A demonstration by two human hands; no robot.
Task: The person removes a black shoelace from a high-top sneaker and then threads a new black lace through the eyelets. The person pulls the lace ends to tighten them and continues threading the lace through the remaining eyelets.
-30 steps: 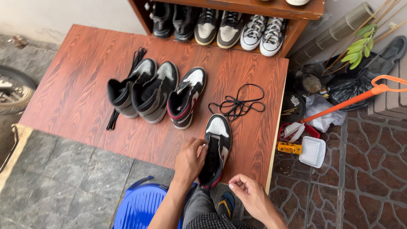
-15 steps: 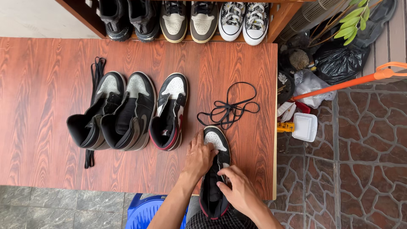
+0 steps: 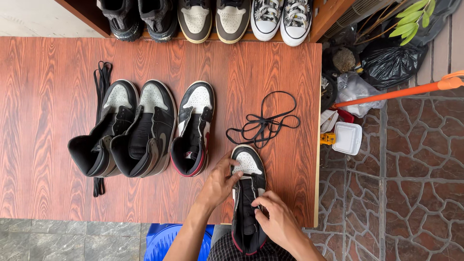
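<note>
A black, white and red high-top sneaker (image 3: 247, 164) lies toe-away at the near edge of a red-brown wooden board (image 3: 58, 183). My left hand (image 3: 218, 182) presses on its left side by the toe box. My right hand (image 3: 276, 221) pinches the tongue and eyelet area near the ankle. A loose black shoelace (image 3: 265, 121) lies tangled just beyond the toe. To the left sit the matching unlaced sneaker (image 3: 192, 129) and a black and white pair (image 3: 126, 130).
Another bundle of black laces (image 3: 101, 82) lies left of the pair. A shoe shelf (image 3: 222, 14) with several shoes runs along the far edge. Right of the board are stone paving, an orange handle (image 3: 396, 91), bags and a white container (image 3: 348, 137). A blue stool (image 3: 166, 241) is below me.
My view has shifted closer and more directly overhead. My right hand has moved onto the sneaker's tongue; the left hand stays on its side near the toe.
</note>
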